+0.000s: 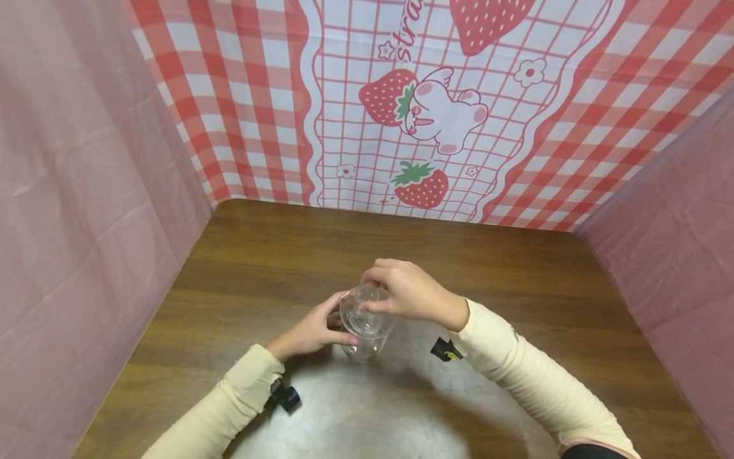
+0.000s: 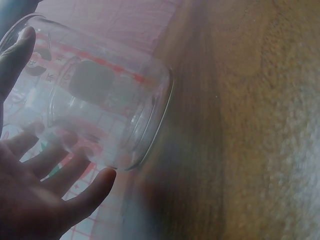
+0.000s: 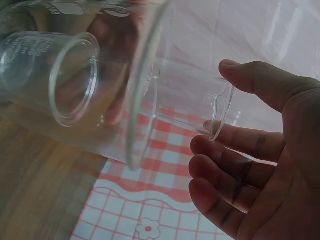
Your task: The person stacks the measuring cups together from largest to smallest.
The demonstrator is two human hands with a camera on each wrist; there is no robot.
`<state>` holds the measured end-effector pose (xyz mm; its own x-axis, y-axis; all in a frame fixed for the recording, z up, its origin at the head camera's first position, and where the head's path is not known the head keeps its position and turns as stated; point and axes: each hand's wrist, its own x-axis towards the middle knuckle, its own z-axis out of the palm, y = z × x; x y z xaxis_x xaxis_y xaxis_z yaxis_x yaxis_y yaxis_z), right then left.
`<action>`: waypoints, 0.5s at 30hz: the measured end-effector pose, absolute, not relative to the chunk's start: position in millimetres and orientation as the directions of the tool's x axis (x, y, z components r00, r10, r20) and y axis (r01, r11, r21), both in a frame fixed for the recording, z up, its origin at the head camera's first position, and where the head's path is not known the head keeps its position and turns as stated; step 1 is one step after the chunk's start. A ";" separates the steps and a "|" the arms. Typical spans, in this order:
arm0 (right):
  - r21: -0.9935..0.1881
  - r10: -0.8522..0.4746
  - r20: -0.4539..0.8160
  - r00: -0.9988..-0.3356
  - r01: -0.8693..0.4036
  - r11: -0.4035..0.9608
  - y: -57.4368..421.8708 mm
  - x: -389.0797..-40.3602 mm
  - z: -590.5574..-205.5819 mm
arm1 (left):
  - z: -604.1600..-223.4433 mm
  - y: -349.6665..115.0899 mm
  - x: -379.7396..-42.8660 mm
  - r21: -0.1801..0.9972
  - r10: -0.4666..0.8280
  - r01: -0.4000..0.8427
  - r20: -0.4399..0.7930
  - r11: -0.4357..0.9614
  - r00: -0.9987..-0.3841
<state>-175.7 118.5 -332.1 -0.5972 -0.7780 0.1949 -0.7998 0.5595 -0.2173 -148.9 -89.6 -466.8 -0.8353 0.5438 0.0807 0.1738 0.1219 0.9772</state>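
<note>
A large clear glass beaker [image 1: 373, 347] with pale printed marks stands on the table, its mouth up. My left hand [image 1: 309, 329] holds it from the left, thumb at the near side and fingers round the far side; the left wrist view shows the beaker [image 2: 110, 95] between thumb and fingers. Inside it sits a small beaker [image 3: 75, 82]. At the large beaker's mouth, my right hand [image 1: 413, 292] pinches another clear glass beaker [image 3: 187, 97] by its rim. The held beaker's lower end is partly hidden behind the large rim.
The brown wooden table [image 1: 275, 248] reflects light near its front. A red and white strawberry cloth [image 1: 344, 146] hangs behind it. Pink curtains stand at the left [image 1: 86, 191] and right [image 1: 659, 223]. Dark wrist cameras sit below both wrists.
</note>
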 end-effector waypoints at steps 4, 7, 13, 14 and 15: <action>-0.199 -0.788 0.189 -0.586 -0.808 0.554 117.1 -175.8 -338.0 | -467.5 -89.6 -149.2 0.978 0.543 0.173 0.083 0.116 -0.836; -0.200 -0.792 0.185 -0.583 -0.811 0.550 116.6 -175.8 -341.7 | -468.0 -89.4 -149.3 0.979 0.543 0.168 0.080 0.114 -0.836; -0.207 -0.791 0.166 -0.589 -0.805 0.556 115.2 -175.0 -346.9 | -468.1 -89.6 -148.9 0.980 0.543 0.158 0.070 0.118 -0.837; -0.205 -0.790 0.162 -0.591 -0.804 0.559 114.9 -175.0 -347.7 | -467.8 -89.8 -148.9 0.979 0.544 0.165 0.075 0.118 -0.836; -0.202 -0.790 0.158 -0.592 -0.803 0.561 114.6 -174.8 -348.2 | -467.6 -90.0 -148.8 0.979 0.543 0.166 0.076 0.119 -0.836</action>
<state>-174.8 114.6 -348.2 -0.5916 -0.7905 0.1584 -0.8031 0.5606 -0.2021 -148.8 -90.0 -467.6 -0.8365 0.5427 0.0757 0.1658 0.1190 0.9790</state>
